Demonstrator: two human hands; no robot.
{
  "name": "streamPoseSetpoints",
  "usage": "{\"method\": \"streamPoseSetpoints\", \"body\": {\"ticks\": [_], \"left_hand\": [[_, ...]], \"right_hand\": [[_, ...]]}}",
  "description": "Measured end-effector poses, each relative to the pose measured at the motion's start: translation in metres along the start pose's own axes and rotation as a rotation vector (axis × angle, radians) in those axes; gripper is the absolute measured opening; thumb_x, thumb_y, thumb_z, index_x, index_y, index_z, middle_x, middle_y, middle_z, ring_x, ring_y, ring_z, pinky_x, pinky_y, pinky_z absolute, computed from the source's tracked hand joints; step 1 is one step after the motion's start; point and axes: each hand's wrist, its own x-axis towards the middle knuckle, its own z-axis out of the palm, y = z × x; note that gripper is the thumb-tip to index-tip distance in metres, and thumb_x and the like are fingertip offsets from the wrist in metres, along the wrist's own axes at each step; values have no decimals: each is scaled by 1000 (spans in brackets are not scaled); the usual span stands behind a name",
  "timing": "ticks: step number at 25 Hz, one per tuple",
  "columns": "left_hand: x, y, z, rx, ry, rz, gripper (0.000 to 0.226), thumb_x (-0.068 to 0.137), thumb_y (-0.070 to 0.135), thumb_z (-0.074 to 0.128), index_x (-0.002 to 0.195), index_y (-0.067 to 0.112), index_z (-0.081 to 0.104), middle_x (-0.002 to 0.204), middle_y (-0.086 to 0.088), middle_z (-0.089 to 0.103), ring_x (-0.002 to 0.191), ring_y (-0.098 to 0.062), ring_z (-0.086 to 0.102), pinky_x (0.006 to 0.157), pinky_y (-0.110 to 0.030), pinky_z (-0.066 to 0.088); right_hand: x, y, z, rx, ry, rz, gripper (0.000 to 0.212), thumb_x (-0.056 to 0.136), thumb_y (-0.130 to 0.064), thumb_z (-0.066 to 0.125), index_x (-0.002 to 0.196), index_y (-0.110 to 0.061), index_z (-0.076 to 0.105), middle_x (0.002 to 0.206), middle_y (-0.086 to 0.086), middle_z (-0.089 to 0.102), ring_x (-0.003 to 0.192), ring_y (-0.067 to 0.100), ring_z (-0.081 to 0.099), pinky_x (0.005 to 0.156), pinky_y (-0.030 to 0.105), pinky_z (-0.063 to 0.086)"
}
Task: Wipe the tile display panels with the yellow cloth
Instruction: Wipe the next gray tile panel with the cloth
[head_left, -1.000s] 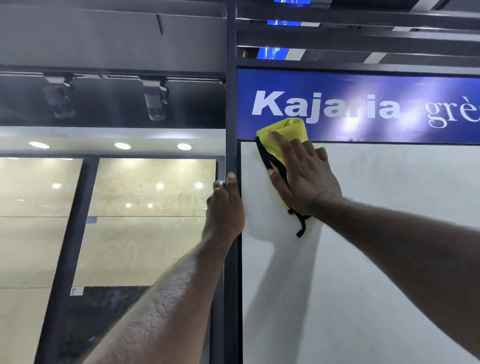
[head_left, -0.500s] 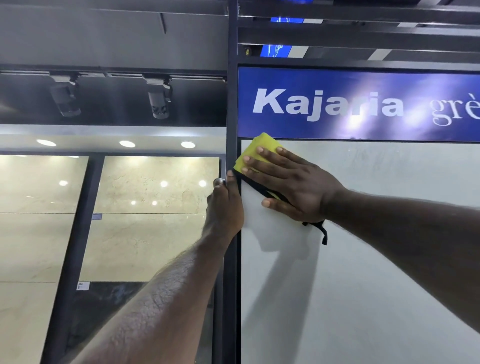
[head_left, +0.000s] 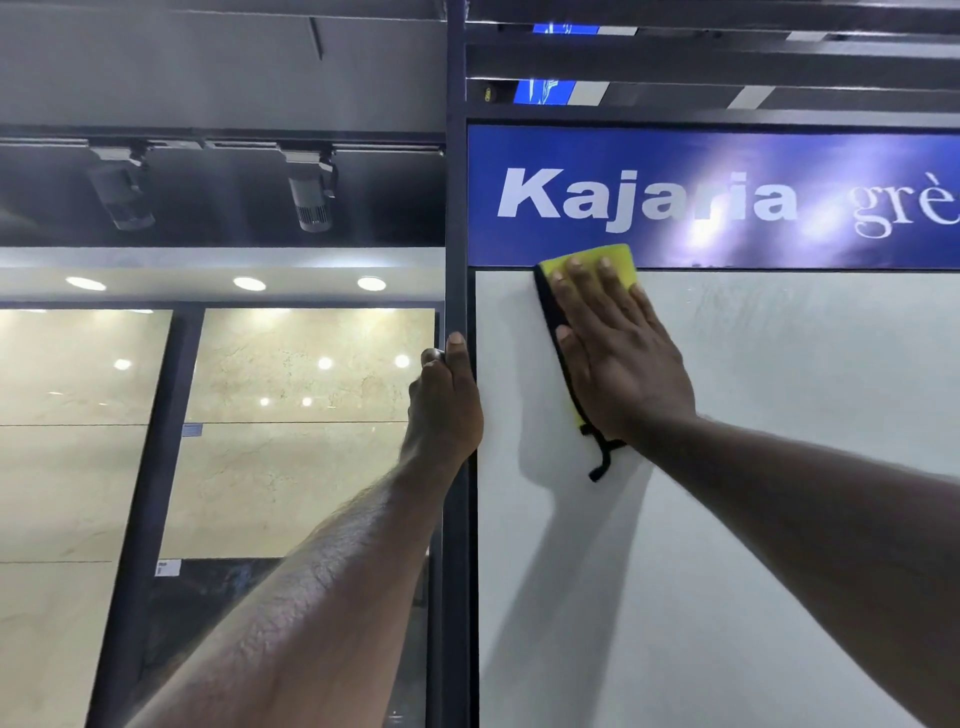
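Note:
A pale grey tile panel (head_left: 727, 519) fills the right half of the view, under a blue brand sign (head_left: 727, 156). My right hand (head_left: 618, 358) lies flat with straight fingers on the yellow cloth (head_left: 618, 260), pressing it against the panel's top edge just below the sign. The cloth has a black hem and a black loop (head_left: 600, 460) hanging under my wrist. My left hand (head_left: 444, 410) grips the dark metal frame post (head_left: 457, 208) at the panel's left edge, fingers curled round it and thumb up along it.
Left of the post stand beige marble tile panels (head_left: 291, 431) in dark frames, with a dark tile (head_left: 249, 597) lower down. Two track spotlights (head_left: 311, 192) hang from the dark ceiling above them. Round ceiling lights reflect in the glossy tiles.
My right hand swung the cloth from the panel's left edge back up and to the right, fingers now pointing up at the sign. The left hand stayed on the post.

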Motion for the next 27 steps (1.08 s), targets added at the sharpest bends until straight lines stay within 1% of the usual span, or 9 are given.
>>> {"method": "streamPoseSetpoints", "body": {"ticks": [5, 9, 13, 14, 18, 22, 25, 26, 27], "left_hand": [[-5, 3, -1, -21, -15, 8, 58, 117, 54, 23, 136, 9, 55, 142, -18, 60, 138, -36, 49, 95, -33, 31], [-1, 0, 0, -28, -4, -12, 54, 117, 53, 23, 127, 10, 55, 120, -10, 63, 120, -29, 51, 91, -31, 30], [-1, 2, 1, 5, -3, 3, 58, 118, 49, 21, 141, 7, 53, 129, -15, 58, 122, -30, 51, 88, -34, 32], [0, 2, 2, -3, -3, 1, 58, 118, 50, 21, 139, 7, 53, 131, -16, 58, 123, -32, 51, 88, -33, 31], [2, -4, 2, 31, 25, 59, 58, 118, 47, 24, 142, 5, 55, 124, -11, 65, 124, -37, 55, 87, -35, 37], [5, -7, 5, 69, 25, 32, 52, 118, 47, 25, 133, 8, 56, 97, 3, 51, 107, -31, 49, 86, -27, 28], [2, -8, 3, 45, 42, 49, 58, 115, 57, 28, 116, 6, 56, 90, -1, 59, 99, -32, 57, 81, -36, 37], [3, -9, 2, 66, 46, 57, 60, 113, 59, 29, 114, 6, 56, 90, -5, 62, 98, -33, 61, 77, -37, 39], [2, -8, 1, 102, 49, 65, 61, 113, 61, 30, 115, 6, 56, 93, -8, 64, 99, -36, 64, 76, -39, 42]], "right_hand": [[-12, 15, -13, -107, -167, -656, 58, 114, -38, 36, 169, -27, 23, 177, -6, 16, 165, 19, 7, 134, 44, 10], [-20, 8, -6, -13, -28, -96, 57, 114, -40, 34, 169, -29, 22, 176, -5, 19, 165, 19, 8, 131, 50, 19], [-33, 21, -17, -84, -200, -764, 55, 114, -38, 39, 167, -27, 30, 175, -5, 23, 164, 21, 13, 133, 45, 13], [-31, 22, -18, -79, -173, -712, 55, 114, -38, 39, 167, -28, 30, 175, -7, 23, 164, 19, 13, 133, 45, 14], [-29, 12, -9, 25, 39, 165, 58, 113, -38, 33, 169, -33, 21, 177, -7, 17, 165, 16, 6, 131, 49, 18], [-26, 28, -13, -61, -82, -448, 57, 113, -36, 39, 168, -28, 28, 175, -4, 23, 164, 19, 12, 133, 45, 15], [-12, 29, -5, 66, 79, 276, 59, 112, -36, 34, 169, -35, 18, 177, -6, 18, 165, 17, 9, 131, 48, 18], [-9, 24, -7, 55, 96, 383, 61, 111, -35, 34, 169, -33, 16, 177, -5, 16, 165, 18, 6, 131, 48, 17], [-10, 22, -9, 6, 86, 231, 61, 112, -34, 35, 170, -31, 18, 177, -4, 17, 165, 20, 7, 132, 49, 16]]}}
